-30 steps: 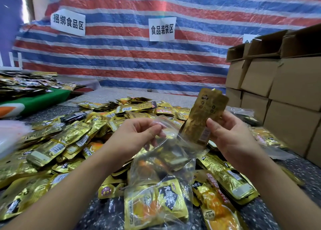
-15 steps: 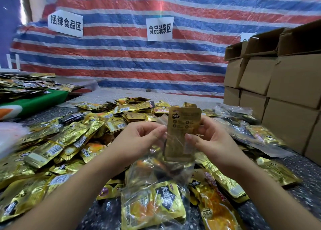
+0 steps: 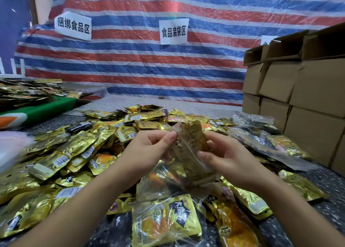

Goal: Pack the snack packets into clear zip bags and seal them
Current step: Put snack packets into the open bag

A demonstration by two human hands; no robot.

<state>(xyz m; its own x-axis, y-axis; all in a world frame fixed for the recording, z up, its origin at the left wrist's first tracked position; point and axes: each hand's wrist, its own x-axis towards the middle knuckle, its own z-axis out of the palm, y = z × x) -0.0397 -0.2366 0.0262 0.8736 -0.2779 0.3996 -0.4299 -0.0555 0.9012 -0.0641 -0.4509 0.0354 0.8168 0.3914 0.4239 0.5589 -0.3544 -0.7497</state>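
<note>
Head view, mid-pack: the left hand (image 3: 149,149) pinches the mouth edge of the clear zip bag (image 3: 168,200), while the right hand (image 3: 224,157) grips a gold snack packet (image 3: 192,149) part-way into that mouth, top end protruding; the hands sit close together. The bag holds several packets already, approx. half full by judgement, seal not yet closed. Loose packets (image 3: 74,153) heaped across the table (image 3: 328,209) suggest most packing remains; cardboard boxes (image 3: 308,97) at right.

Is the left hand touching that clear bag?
Touching. The head view shows the left hand pinching the clear bag's top edge between thumb and fingers.
</note>
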